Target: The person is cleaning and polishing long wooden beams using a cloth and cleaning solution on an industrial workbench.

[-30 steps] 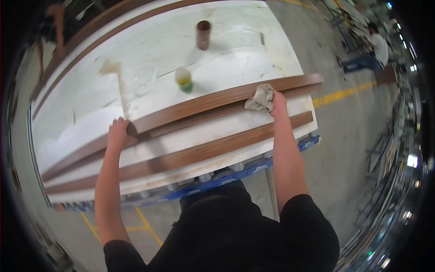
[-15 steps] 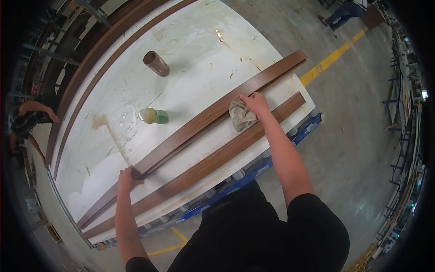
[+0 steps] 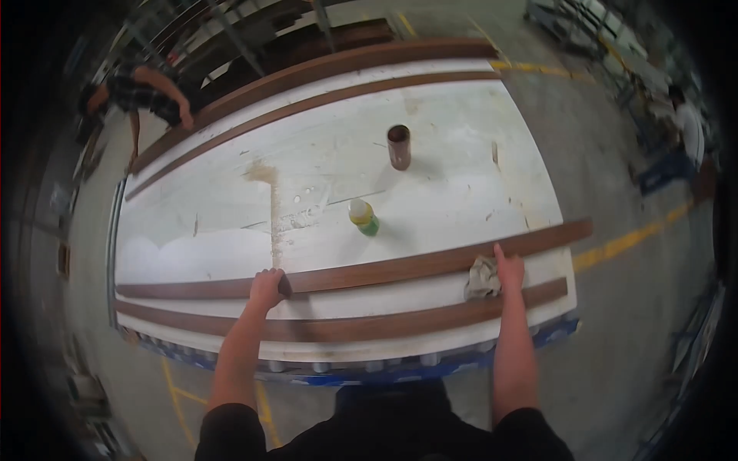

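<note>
A long brown wood-look profile (image 3: pixel 392 269) runs left to right across the near part of a white worktable (image 3: pixel 223 261). My left hand (image 3: pixel 269 287) is closed round its left-middle part, fingers over the far edge. Toward its right end, my right hand (image 3: pixel 509 269) grips the profile with a crumpled beige rag (image 3: pixel 483 278) bunched in the palm. A second brown profile (image 3: pixel 400 323) lies parallel, closer to me along the table's front. Beyond the gripped profile stands a bottle (image 3: pixel 364 218) with green liquid and a yellowish upper part.
A brown cylinder (image 3: pixel 399 147) stands farther back on the table. Two more long profiles (image 3: pixel 307 73) lie along the far edge, where a person in a checked shirt (image 3: pixel 146 92) leans in. Another person (image 3: pixel 686 131) is at the far right. Blue-edged rollers (image 3: pixel 369 378) line the table's front.
My view has swung, so the table now appears more level and its far side shows more. Both hands stay on the profile, which now shows mainly one broad face.
</note>
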The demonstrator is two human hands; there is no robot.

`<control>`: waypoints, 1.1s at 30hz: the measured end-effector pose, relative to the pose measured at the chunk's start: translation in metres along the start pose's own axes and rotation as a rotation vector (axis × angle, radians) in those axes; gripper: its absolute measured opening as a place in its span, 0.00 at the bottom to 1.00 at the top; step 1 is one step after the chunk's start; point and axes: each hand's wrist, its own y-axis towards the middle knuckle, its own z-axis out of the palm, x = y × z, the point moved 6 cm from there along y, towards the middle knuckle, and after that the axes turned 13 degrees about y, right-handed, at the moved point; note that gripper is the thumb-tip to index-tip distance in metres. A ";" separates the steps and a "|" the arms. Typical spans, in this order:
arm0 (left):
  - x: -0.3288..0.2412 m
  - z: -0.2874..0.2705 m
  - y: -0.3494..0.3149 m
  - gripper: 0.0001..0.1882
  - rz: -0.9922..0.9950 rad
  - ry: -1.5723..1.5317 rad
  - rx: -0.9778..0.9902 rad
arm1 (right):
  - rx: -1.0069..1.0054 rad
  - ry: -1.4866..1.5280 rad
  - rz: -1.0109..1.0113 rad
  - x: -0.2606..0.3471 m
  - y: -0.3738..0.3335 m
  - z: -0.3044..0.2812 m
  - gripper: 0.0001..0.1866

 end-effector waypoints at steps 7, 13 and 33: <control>0.014 0.037 -0.006 0.15 -0.077 -0.014 -0.121 | 0.008 0.125 0.001 0.004 -0.039 -0.017 0.34; 0.011 0.013 -0.033 0.52 -0.097 -0.148 -0.289 | 0.190 0.785 0.197 0.018 -0.121 -0.039 0.35; 0.371 0.143 -0.271 0.39 -0.157 -0.350 -0.317 | 0.917 -0.167 -0.977 0.233 -0.661 0.481 0.19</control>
